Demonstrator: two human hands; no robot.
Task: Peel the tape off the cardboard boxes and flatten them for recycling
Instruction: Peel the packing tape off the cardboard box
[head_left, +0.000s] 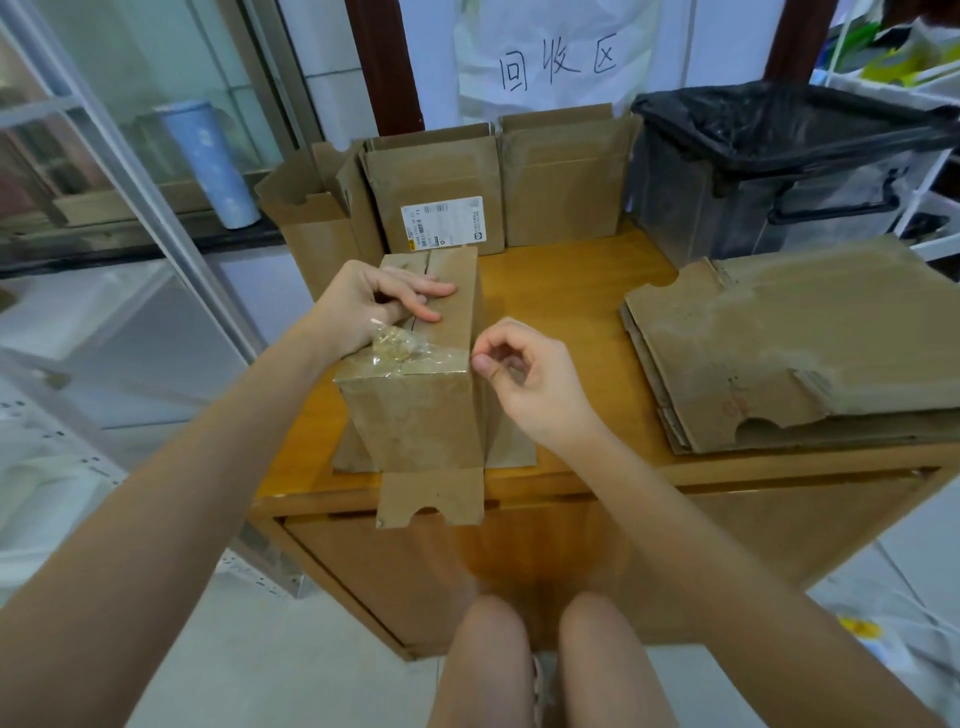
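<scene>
Box (415, 415) sits mid-frame on the wooden table (571, 291). My left hand (363, 306) presses its top, crumpled tape (400, 351) under the palm. My right hand (519, 379) pinches the tape's edge at the corner.

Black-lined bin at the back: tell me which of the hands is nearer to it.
Right. The right hand is at the box's right edge, toward the bin; the left hand rests on the box top, farther left.
</scene>
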